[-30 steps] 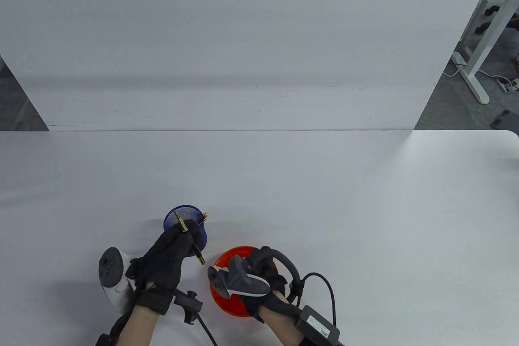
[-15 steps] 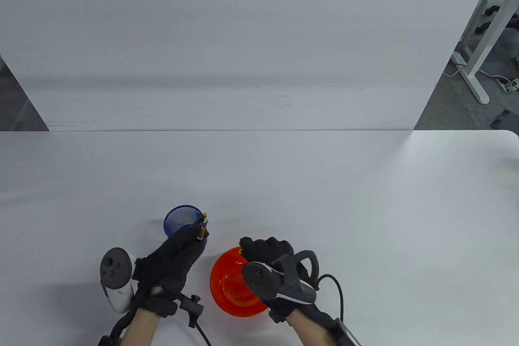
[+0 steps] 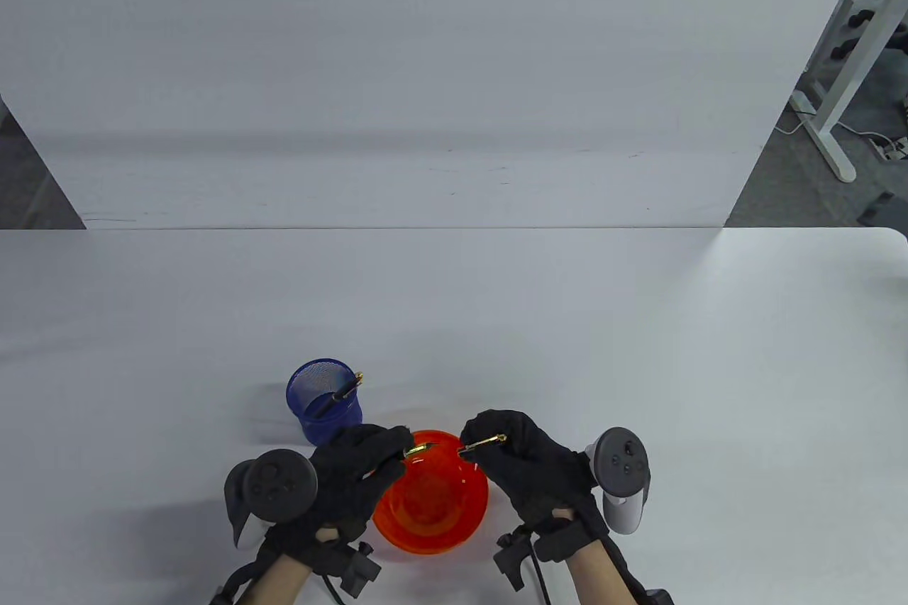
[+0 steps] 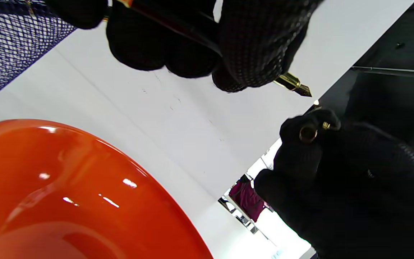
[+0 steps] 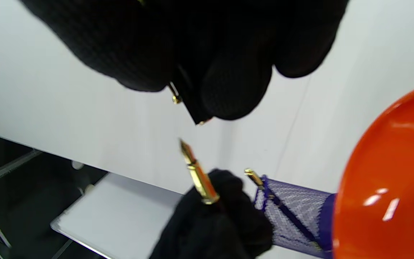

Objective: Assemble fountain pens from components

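Gold nib [image 3: 419, 450] facing black cap [image 3: 481, 445]

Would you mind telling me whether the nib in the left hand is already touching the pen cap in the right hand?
Apart. The right wrist view shows white table between the nib tip and the pen cap; the table view agrees.

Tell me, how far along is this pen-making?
One finished black pen already stands in the blue mesh cup. Now the left hand holds a gold-nibbed pen body, the right hand a black cap, above the orange bowl. Still apart; capping remains.
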### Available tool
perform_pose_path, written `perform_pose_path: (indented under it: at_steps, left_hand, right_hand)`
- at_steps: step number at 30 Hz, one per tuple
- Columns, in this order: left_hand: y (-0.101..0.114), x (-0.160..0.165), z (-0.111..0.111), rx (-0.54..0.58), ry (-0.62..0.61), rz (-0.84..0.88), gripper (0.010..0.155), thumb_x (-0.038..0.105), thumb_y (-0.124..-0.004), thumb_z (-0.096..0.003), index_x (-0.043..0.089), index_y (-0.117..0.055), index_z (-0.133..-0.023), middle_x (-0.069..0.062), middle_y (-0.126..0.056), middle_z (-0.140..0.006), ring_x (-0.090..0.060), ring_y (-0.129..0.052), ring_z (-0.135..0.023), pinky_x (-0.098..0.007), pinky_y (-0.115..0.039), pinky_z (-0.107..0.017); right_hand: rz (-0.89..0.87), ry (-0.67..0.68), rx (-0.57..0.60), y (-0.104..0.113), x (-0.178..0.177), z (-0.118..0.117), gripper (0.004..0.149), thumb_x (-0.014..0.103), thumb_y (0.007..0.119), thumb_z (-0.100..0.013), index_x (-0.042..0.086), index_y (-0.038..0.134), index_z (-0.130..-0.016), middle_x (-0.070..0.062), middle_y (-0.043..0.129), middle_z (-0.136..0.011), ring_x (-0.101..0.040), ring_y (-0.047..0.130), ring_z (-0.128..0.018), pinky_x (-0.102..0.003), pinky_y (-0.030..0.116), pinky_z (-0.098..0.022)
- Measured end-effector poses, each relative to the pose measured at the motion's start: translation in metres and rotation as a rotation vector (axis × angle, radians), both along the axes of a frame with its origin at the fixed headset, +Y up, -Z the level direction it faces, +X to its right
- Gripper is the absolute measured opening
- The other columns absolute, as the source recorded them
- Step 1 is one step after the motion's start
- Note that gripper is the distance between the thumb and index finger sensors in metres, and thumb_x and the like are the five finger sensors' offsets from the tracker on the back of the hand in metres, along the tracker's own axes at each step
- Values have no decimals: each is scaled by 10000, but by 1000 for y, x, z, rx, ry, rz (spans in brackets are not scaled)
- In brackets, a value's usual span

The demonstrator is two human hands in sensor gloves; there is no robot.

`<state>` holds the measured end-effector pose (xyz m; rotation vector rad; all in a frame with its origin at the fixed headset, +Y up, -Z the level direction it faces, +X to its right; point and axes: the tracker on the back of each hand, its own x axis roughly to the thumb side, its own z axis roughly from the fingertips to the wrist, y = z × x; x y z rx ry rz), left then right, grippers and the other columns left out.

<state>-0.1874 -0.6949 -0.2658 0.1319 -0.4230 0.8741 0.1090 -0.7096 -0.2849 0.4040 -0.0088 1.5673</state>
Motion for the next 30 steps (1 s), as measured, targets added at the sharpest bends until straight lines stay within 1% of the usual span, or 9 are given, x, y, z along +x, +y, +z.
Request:
perform_pose_path:
  at_steps: [5, 13, 17, 19, 23, 27, 28, 30]
  left_hand:
    - [-1, 2, 0, 2, -8, -10, 458, 237, -847, -524, 153, -842, -974, -194, -837, -895, -486, -798, -799, -741, -519, -681]
    - [-1, 4, 1, 13, -19, -24, 455, 237, -848, -523, 154, -846, -971, -192, -842, -891, -484, -803, -796, -741, -524, -680]
    - [-1, 4, 1, 11, -21, -27, 454, 235, -847, -523, 151, -847, -970, -193, -841, -892, -484, -802, -796, -741, -524, -679]
    - [-1, 4, 1, 9, -24, -27, 455, 236, -847, -523, 150, -847, -970, -193, -842, -890, -485, -802, -795, -741, -524, -680]
    - [-2, 8, 3, 22, -35, -42, 456, 239, -846, -522, 148, -846, -969, -190, -847, -886, -483, -809, -790, -740, -529, -677]
    - [2, 13, 8, 79, -44, -45, 452, 221, -858, -508, 102, -862, -944, -192, -877, -854, -479, -843, -760, -737, -561, -665]
    - [5, 14, 10, 110, -32, -30, 449, 220, -873, -498, 91, -881, -928, -191, -898, -829, -473, -869, -735, -735, -586, -653]
    - [10, 14, 14, 129, 2, -50, 448, 218, -896, -480, 82, -903, -907, -191, -923, -797, -461, -903, -704, -728, -618, -643]
  right_hand:
    - [-8, 4, 19, 0, -2, 1, 440, 308, 851, -538, 146, 771, -939, -158, 937, -914, -346, 1009, -693, -600, 714, -659]
    - [-37, 30, 0, -6, -8, 2, 446, 307, 835, -550, 141, 749, -955, -156, 920, -929, -346, 994, -707, -607, 704, -658]
    - [-71, -6, 26, -2, -5, 3, 446, 320, 825, -557, 144, 739, -958, -147, 915, -929, -335, 989, -707, -602, 708, -657]
    - [-104, -7, 15, -2, -5, 4, 446, 317, 823, -558, 143, 736, -959, -146, 912, -932, -338, 985, -711, -604, 703, -658]
    - [-54, 31, 6, -9, -15, 4, 444, 307, 832, -552, 137, 749, -954, -156, 921, -925, -348, 990, -699, -608, 720, -630]
    - [-9, 62, 13, -10, -29, 7, 435, 287, 853, -535, 134, 779, -936, -175, 940, -906, -336, 1009, -630, -592, 756, -581]
    - [15, 59, 26, -9, -31, 9, 432, 280, 867, -525, 127, 798, -923, -183, 954, -893, -336, 1017, -601, -594, 763, -569]
    - [44, 16, 39, -6, -30, 11, 428, 296, 877, -518, 139, 814, -911, -165, 981, -866, -294, 1034, -553, -566, 791, -552]
